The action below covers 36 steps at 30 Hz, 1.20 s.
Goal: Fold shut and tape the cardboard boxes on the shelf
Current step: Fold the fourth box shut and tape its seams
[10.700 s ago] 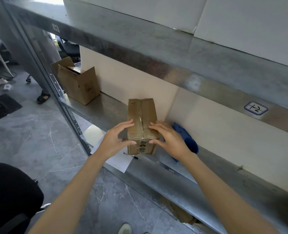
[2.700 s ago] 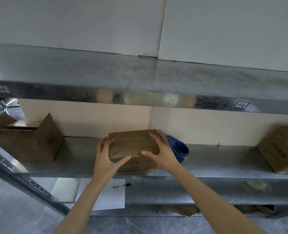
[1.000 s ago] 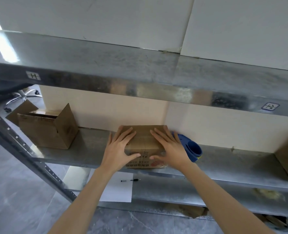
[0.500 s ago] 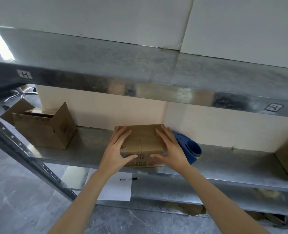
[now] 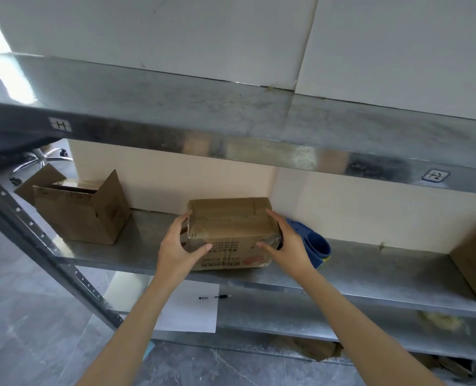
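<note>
A white sheet of paper (image 5: 188, 310) lies low in the view, with a black pen (image 5: 215, 296) across its upper right corner. A grey marbled floor (image 5: 22, 316) spreads to the left of the paper, and the chrome star base of a wheeled chair (image 5: 40, 160) stands far up and to its left. Well above the paper a beige board (image 5: 175, 176) stands upright, with a small label marked H (image 5: 60, 125) higher to the left, a blue-edged handwritten label (image 5: 437, 175) off to the right, and white wall panels (image 5: 175, 32) topmost.
</note>
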Each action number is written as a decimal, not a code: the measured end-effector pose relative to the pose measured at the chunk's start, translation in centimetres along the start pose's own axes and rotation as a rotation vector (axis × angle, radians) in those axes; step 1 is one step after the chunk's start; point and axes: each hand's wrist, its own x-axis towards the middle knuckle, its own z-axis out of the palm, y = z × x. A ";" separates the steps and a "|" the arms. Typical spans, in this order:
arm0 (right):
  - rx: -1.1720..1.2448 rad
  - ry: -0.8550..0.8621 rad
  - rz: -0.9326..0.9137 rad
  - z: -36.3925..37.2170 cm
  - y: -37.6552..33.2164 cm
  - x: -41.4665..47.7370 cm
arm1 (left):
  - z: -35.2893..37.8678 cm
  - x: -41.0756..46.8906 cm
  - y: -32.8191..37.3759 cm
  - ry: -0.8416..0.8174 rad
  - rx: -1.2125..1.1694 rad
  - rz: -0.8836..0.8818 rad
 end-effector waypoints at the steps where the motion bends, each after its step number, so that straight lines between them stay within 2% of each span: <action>1: 0.019 0.018 -0.020 -0.4 -0.5 0.0 | -0.2 0.3 0.7 0.012 0.000 0.021; 5: 0.051 0.095 -0.069 -2.8 -2.5 -0.1 | -0.4 1.4 4.5 0.040 0.030 0.140; 10: 0.060 0.276 -0.073 -7.2 -2.5 -0.4 | 2.5 2.1 9.3 0.029 -0.016 0.224; 19: 0.023 0.432 -0.003 -19.1 4.1 -4.4 | 13.4 0.8 17.5 -0.125 -0.086 0.313; 24: -0.018 0.465 0.017 -26.4 9.7 -7.3 | 21.5 -1.4 21.2 -0.226 -0.111 0.319; 30: -0.063 0.464 0.063 -33.5 16.4 -10.0 | 29.7 -4.1 23.9 -0.294 -0.034 0.283; 36: -0.054 0.425 0.177 -36.4 22.2 -12.0 | 33.5 -5.7 24.9 -0.313 0.163 0.294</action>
